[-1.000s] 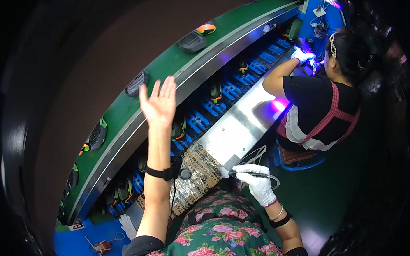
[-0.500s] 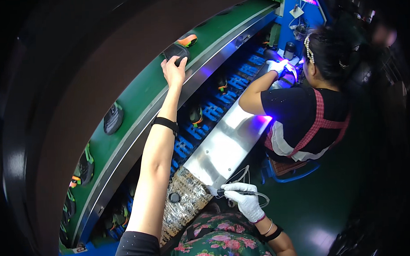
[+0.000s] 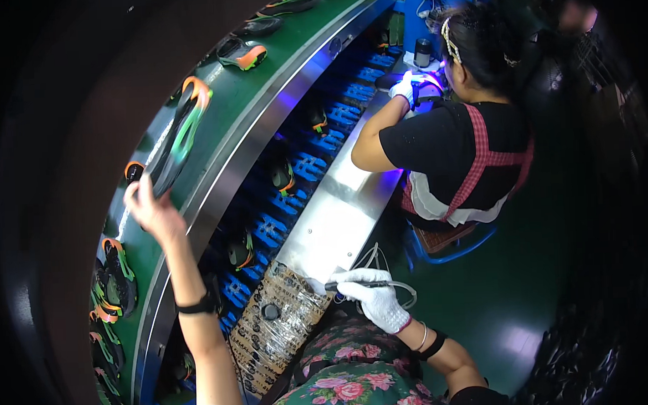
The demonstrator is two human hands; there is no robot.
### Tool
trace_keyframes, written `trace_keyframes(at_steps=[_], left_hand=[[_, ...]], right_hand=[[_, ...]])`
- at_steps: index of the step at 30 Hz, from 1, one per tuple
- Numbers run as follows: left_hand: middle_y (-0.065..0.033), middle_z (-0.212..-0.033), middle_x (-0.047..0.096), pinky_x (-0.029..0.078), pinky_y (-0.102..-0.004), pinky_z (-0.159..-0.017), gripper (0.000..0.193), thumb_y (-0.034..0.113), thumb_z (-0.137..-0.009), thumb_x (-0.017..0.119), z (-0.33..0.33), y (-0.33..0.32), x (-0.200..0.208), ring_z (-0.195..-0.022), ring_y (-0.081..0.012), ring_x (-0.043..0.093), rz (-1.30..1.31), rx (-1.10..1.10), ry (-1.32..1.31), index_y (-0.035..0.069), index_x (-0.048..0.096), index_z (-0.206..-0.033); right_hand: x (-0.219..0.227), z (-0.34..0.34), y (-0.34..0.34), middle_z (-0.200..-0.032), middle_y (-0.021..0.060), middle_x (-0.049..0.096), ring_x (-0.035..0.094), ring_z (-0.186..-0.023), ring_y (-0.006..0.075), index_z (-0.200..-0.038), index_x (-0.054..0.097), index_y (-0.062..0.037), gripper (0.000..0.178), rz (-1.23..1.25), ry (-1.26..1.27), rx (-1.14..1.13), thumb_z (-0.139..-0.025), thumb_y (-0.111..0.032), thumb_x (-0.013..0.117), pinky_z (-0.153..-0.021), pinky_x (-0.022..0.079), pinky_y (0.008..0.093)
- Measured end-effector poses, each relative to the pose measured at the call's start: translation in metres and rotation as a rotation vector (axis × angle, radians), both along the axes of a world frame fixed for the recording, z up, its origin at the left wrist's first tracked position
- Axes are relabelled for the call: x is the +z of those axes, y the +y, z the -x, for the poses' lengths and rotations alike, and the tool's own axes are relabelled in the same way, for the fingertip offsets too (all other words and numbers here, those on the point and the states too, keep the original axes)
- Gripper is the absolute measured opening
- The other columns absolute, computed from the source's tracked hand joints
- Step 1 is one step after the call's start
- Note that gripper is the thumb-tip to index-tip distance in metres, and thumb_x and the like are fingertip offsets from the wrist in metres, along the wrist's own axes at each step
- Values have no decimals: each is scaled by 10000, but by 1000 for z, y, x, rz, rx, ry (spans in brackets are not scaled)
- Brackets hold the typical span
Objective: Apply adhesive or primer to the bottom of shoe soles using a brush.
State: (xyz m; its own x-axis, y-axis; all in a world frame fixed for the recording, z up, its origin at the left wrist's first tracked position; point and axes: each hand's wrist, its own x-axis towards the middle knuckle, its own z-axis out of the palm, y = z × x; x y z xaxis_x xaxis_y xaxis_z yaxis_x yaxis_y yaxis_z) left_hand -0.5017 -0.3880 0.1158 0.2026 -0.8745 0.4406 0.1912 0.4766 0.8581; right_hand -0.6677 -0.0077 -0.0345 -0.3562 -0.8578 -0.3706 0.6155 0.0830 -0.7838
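Note:
My bare left hand [image 3: 157, 215] is over the green belt at the left, its fingers closed on the near end of a shoe sole [image 3: 183, 139]. That sole is dark with orange and green edges, tilted up and blurred by motion. My gloved right hand [image 3: 373, 293] grips a slim black pen-like tool [image 3: 337, 285] with a thin pale hose at its back. The tool's pale flat tip points left, over the edge of the taped board [image 3: 275, 333]. A small round black knob [image 3: 271, 312] stands on that board.
More soles lie along the green belt [image 3: 228, 120], behind its metal rail [image 3: 223, 181]. Below run blue holders [image 3: 308, 166] carrying several dark soles. A metal worktop [image 3: 332, 223] leads to a seated co-worker [image 3: 472, 140], whose gloved hands are under violet light.
My left hand has come back from the far part of the belt to the near left, now with a sole raised in it. The right hand keeps its hold on the tool. The view has shifted.

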Motion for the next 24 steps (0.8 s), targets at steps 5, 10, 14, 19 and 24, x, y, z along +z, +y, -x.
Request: trace_keyframes(at_steps=[5,10,14,19,24], left_hand=[[-124,-1371,622,539,-441,-1034,439,263,-1020,551,-129,66,17,-1195,-268,652,-10,90,47,25,577,-1388],[-92,-1035,744,597,-377,-887,409,421,-1004,653,-166,143,-2,-922,-219,734,-639,-230,93,31,706,-1117],[-57,-916,734,593,-333,-794,356,400,-945,680,-148,196,-51,-798,-177,715,-961,-362,-235,57,723,-1028],[-183,-1170,724,608,-461,-938,563,484,-1009,554,-182,249,-137,-1048,-293,733,-1203,-628,100,-20,644,-1241],[-309,-1519,486,504,-596,-1072,1234,974,-806,362,-161,317,-112,-1336,-460,565,-1366,-1047,737,21,337,-1590]], right_hand=[[22,-4,-10,-860,69,759,657,-694,94,-1049,780,14,155,40,-56,-112,-896,26,752,-633,511,229],[49,-13,-9,-1055,115,785,728,-891,140,-1031,784,15,133,128,214,-64,-910,13,731,-749,556,251],[90,-48,-18,-909,106,750,696,-738,156,-1013,755,20,174,189,-136,-85,-851,82,745,-672,555,269],[114,-82,-22,-1114,156,770,696,-902,147,-1071,772,42,208,221,-72,170,-880,54,691,-769,535,261],[108,-96,-17,-1097,119,770,717,-947,150,-1141,766,32,251,-78,-354,299,-900,50,695,-829,582,283]])
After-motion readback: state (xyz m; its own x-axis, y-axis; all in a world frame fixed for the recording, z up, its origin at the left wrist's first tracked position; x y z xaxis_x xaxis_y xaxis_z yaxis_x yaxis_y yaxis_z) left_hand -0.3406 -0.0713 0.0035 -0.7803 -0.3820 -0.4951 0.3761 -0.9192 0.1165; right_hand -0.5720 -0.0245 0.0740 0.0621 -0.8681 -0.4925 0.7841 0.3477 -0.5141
